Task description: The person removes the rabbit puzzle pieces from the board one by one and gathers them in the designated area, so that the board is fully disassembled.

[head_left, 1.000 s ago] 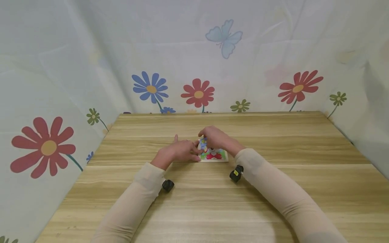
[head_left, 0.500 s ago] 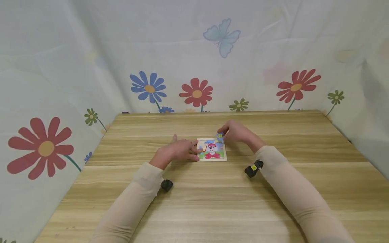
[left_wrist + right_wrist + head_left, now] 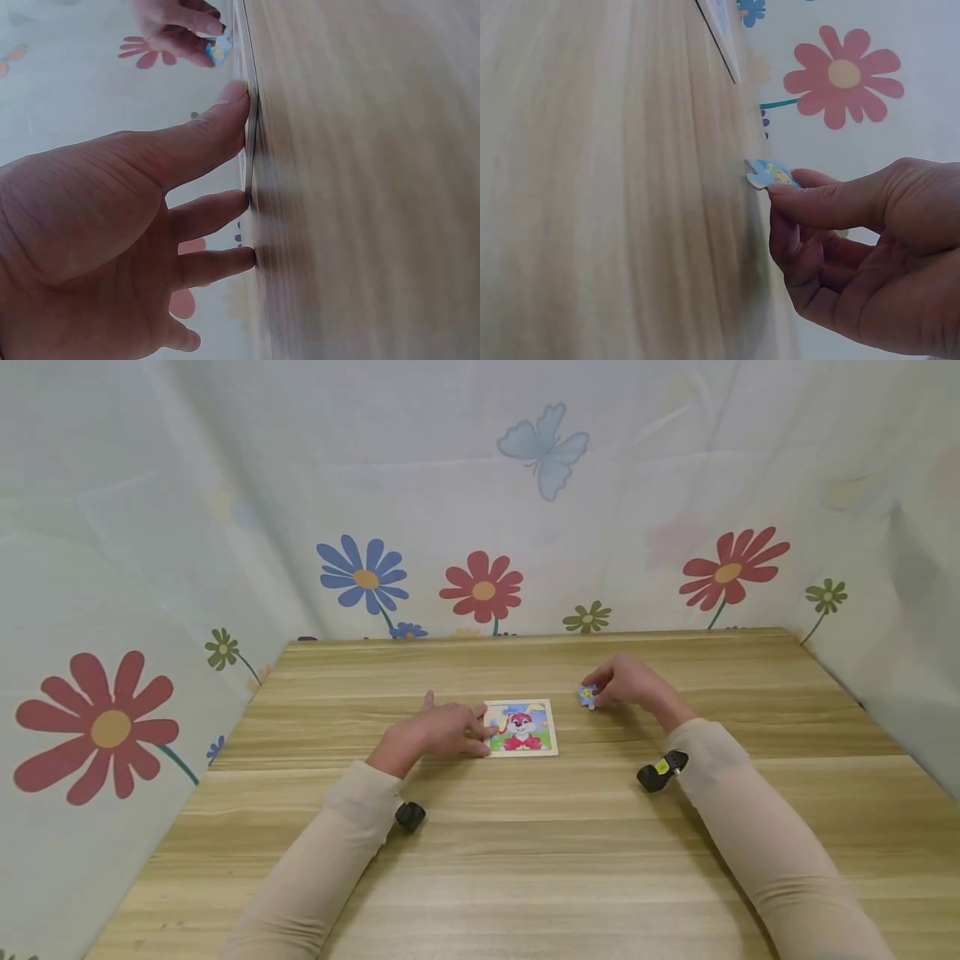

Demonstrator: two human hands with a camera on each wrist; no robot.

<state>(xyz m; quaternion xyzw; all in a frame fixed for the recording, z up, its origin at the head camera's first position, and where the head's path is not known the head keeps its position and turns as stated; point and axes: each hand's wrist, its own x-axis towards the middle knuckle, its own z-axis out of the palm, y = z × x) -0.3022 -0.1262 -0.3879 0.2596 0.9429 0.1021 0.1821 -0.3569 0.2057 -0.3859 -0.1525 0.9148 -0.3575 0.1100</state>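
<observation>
A small square jigsaw puzzle (image 3: 554, 737) in a pale frame, showing a red and white cartoon animal, lies flat on the table. My left hand (image 3: 448, 730) rests at its left side, with extended fingers on the frame's edge. In the left wrist view the thumb and fingertips meet the thin side of the puzzle (image 3: 253, 142). To the right of the puzzle, my right hand (image 3: 633, 683) pinches a blue jigsaw piece (image 3: 587, 696) with a yellow patch between thumb and fingers. The right wrist view has this piece (image 3: 767, 174) tilted close over the wood.
The wood-grain table (image 3: 480, 860) reaches back to a white cloth (image 3: 420, 460) printed with flowers and a butterfly. Both sleeved wrists carry small black cameras (image 3: 410, 816).
My right hand has lifted the blue piece from the puzzle's upper part and carried it right, past the frame. My left hand has stayed at the left edge.
</observation>
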